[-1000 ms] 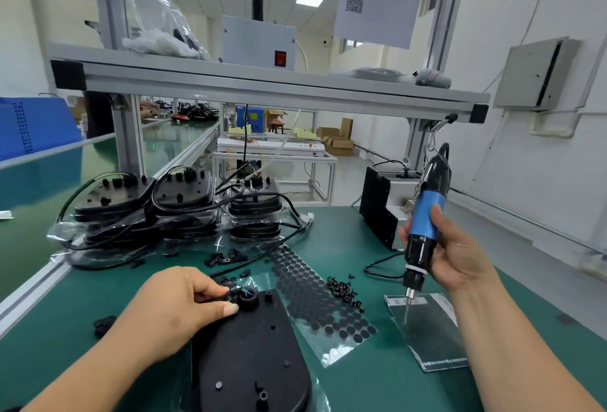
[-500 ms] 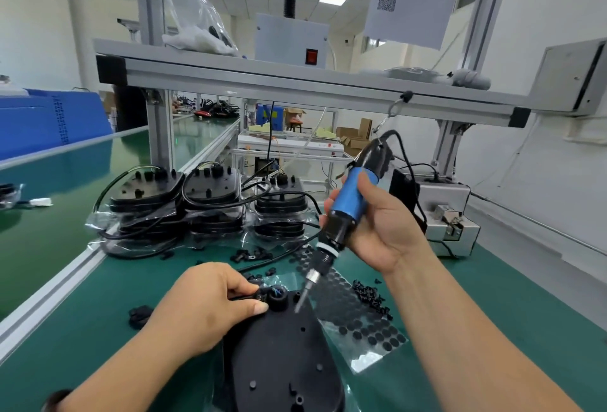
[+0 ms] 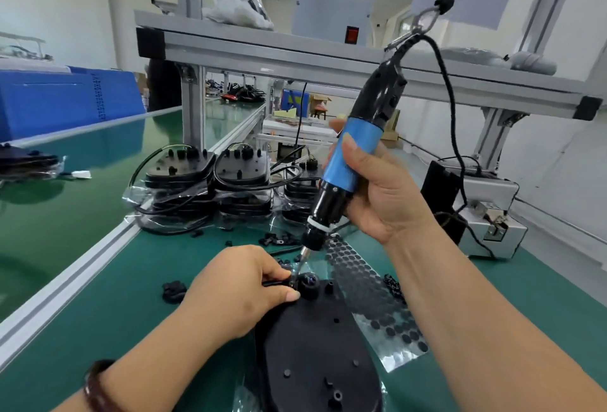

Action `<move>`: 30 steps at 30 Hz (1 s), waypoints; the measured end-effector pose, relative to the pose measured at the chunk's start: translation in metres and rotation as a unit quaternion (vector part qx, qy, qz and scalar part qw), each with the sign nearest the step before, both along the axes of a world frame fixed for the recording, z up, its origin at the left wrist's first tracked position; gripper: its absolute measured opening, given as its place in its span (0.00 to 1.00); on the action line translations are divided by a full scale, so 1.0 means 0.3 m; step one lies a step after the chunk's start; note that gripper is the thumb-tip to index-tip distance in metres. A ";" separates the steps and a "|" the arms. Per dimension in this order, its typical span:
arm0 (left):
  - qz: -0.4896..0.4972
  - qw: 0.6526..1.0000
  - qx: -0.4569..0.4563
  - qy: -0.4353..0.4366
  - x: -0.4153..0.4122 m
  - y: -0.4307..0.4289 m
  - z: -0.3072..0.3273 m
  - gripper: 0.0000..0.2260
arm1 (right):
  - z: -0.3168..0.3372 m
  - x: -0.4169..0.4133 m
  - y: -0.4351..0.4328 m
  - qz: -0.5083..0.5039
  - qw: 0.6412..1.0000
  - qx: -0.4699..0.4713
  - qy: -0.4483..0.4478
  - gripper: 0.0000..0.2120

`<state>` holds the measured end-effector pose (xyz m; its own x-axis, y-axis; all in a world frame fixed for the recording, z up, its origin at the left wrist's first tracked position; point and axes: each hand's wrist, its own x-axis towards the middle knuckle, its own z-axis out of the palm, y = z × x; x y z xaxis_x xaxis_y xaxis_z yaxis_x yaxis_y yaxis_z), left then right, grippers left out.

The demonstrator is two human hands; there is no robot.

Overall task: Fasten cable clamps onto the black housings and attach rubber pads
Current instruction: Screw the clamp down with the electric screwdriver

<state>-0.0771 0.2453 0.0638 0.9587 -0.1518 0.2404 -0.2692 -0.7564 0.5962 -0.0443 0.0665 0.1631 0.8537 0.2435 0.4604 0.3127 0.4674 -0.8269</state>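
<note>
A black housing [image 3: 315,346] lies flat on the green mat in front of me. My left hand [image 3: 243,283] pinches a black cable and its clamp [image 3: 279,282] against the housing's far end, beside a round grommet [image 3: 308,283]. My right hand [image 3: 381,195] grips a blue and black electric screwdriver [image 3: 351,162], tilted, with its bit tip [image 3: 300,262] down at the clamp. A clear sheet of black rubber pads [image 3: 371,296] lies just right of the housing, partly under my right forearm.
Stacks of bagged black housings with cables [image 3: 210,188] stand behind the work spot. Loose clamps [image 3: 279,241] and screws [image 3: 392,285] lie scattered on the mat. An aluminium rail [image 3: 65,283] runs along the left; a grey control box [image 3: 492,221] sits at the right.
My right hand has brought the screwdriver from the right side over to the housing and lowered its bit onto the clamp. My left hand has kept its hold on the cable.
</note>
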 end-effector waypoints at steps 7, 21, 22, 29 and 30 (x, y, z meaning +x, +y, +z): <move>-0.002 1.000 0.001 -0.001 0.003 0.002 0.004 0.12 | -0.007 -0.006 0.068 -0.093 0.992 -0.020 -0.077 0.12; -0.010 1.000 -0.012 -0.010 0.007 0.002 -0.001 0.09 | -0.034 -0.040 0.098 -0.163 0.978 -0.032 -0.128 0.10; -0.009 1.000 -0.013 -0.011 0.008 0.001 -0.002 0.10 | -0.032 -0.040 0.099 -0.166 0.977 -0.029 -0.129 0.10; -0.007 1.000 -0.009 -0.011 0.012 0.004 -0.007 0.11 | -0.031 -0.038 0.104 -0.160 0.979 -0.029 -0.123 0.11; -0.007 1.000 -0.009 -0.011 0.011 0.003 -0.006 0.11 | -0.031 -0.038 0.105 -0.161 0.979 -0.030 -0.124 0.11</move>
<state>-0.0737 0.2463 0.0619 0.9510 -0.1614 0.2639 -0.2932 -0.7418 0.6032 -0.0556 0.0980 0.1539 0.7540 0.0140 0.6568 0.6308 0.2639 -0.7297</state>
